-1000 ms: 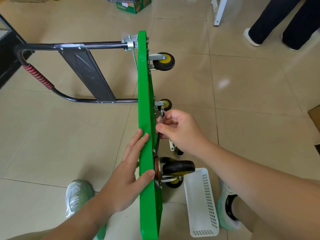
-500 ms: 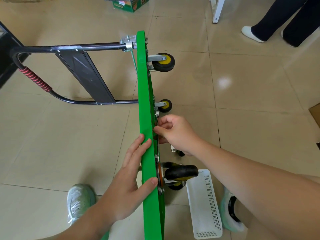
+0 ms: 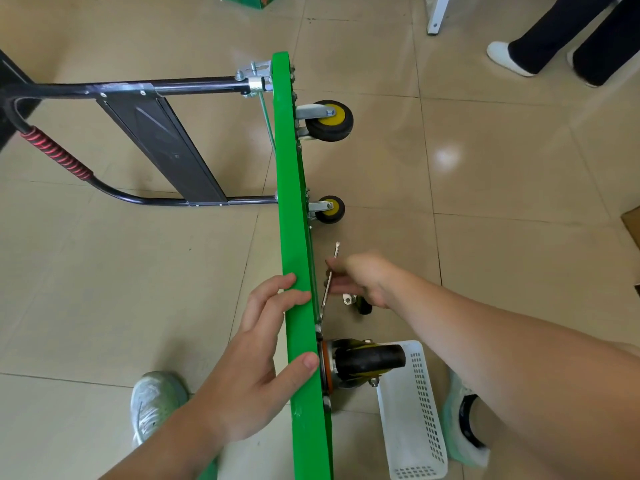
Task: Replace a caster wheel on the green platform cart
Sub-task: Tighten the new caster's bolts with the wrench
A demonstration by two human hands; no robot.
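Observation:
The green platform cart [image 3: 294, 237] stands on its edge on the tiled floor, its black folding handle [image 3: 162, 140] lying to the left. Two yellow-hubbed casters [image 3: 329, 121] [image 3: 329, 208] stick out on the right side further away. A larger black caster [image 3: 367, 358] is at the near end of the deck. My left hand [image 3: 263, 355] grips the deck's top edge, thumb on the wheel side. My right hand [image 3: 360, 278], blurred, holds a thin metal wrench [image 3: 329, 282] whose lower end meets the deck just above the black caster. A loose small caster [image 3: 358, 303] lies on the floor under that hand.
A white perforated plastic basket [image 3: 412, 410] lies on the floor right of the cart, beside my feet in pale green shoes [image 3: 156, 403]. Another person's legs and white shoe [image 3: 505, 57] stand at the top right. A green box [image 3: 249, 0] and a white post [image 3: 436, 15] are at the far edge.
My right hand has swung the wrench away from the deck, out to the right, so the tool now shows. The left hand keeps its grip on the deck edge.

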